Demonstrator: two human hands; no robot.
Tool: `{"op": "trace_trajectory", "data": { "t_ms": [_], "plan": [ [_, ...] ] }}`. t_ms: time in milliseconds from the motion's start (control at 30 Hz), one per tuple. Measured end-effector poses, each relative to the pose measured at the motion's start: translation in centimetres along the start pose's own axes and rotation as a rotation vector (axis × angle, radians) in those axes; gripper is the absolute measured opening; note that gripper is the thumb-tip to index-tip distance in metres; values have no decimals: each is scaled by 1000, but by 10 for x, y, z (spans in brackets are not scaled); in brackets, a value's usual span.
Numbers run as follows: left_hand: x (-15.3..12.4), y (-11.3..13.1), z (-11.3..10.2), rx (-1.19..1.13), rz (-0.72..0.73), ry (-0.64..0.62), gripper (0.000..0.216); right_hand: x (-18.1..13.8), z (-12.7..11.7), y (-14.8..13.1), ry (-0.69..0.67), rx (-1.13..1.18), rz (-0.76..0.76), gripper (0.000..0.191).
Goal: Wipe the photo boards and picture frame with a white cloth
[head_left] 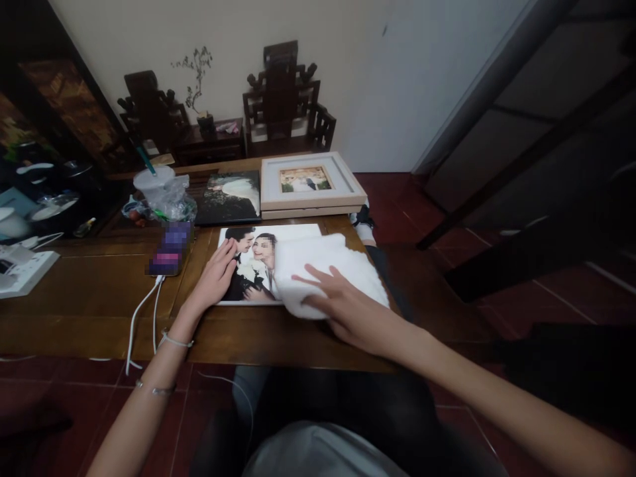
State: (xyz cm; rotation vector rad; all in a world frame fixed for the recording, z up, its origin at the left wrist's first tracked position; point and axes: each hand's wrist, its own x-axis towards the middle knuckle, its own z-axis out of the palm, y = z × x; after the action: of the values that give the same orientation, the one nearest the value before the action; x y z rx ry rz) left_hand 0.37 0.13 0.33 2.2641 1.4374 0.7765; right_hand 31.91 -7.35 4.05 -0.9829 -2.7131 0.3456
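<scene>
A photo panel (253,281) with a couple's portrait and white edges lies flat on the wooden table. My left hand (217,275) rests on its left side, fingers stretched out over the picture and holding nothing. Over the panel's right part lies a fluffy white cloth (328,255), reaching past it toward the table's right end. My right hand (342,305) presses on this cloth from above with fingers spread. The cloth hides the panel's right part.
Behind the panel are a pale framed picture (342,165) and a dark photo panel (223,205). At the left are a phone (171,248) on a white cable (144,295), a plastic bag (176,199), a white cup (149,182) and a power strip (34,275). Chairs stand beyond.
</scene>
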Motion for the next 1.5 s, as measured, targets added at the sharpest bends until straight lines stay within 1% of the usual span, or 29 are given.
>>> {"op": "trace_trajectory", "data": {
  "t_ms": [100,167,233,333,467,533,600,667,733,800,933,1100,1167,1233,1300,1367,1500],
  "plan": [
    [0,1,0,-2,-1,-2,55,-19,-13,-21,-16,59,-21,62],
    [0,1,-1,-2,2,-1,55,-18,-24,-27,-26,88,0,59],
    [0,1,-1,0,8,0,55,-6,-34,-23,-51,116,35,57],
    [-1,1,-1,12,15,-2,54,21,-43,-1,-73,140,68,57],
    [-1,1,-2,18,12,-7,53,56,-45,41,-12,137,106,57],
    [-1,1,-2,16,6,-13,53,71,-44,58,0,119,117,55],
    [0,1,-3,15,0,-14,53,82,-40,67,10,84,136,55],
    [0,1,-3,14,-3,-12,53,88,-33,69,35,33,161,58],
    [0,2,-2,13,0,-5,52,87,-23,65,57,-32,177,61],
    [-1,2,-2,18,4,1,52,79,-13,57,45,-84,171,63],
    [0,3,-1,26,11,9,54,44,-1,29,-6,-83,79,62],
    [0,2,0,24,10,17,52,-7,-5,-16,-98,-2,-18,61],
    [0,1,0,24,10,15,52,-19,-11,-32,-136,29,-39,61],
    [0,1,0,26,12,12,53,-24,-21,-42,-160,62,-45,61],
    [0,1,0,28,12,9,54,-19,-32,-43,-156,92,-13,59],
    [0,2,0,30,11,6,53,-7,-42,-35,-143,119,30,55],
    [0,3,-1,38,12,6,52,32,-55,3,-121,148,39,47]
  ]
}}
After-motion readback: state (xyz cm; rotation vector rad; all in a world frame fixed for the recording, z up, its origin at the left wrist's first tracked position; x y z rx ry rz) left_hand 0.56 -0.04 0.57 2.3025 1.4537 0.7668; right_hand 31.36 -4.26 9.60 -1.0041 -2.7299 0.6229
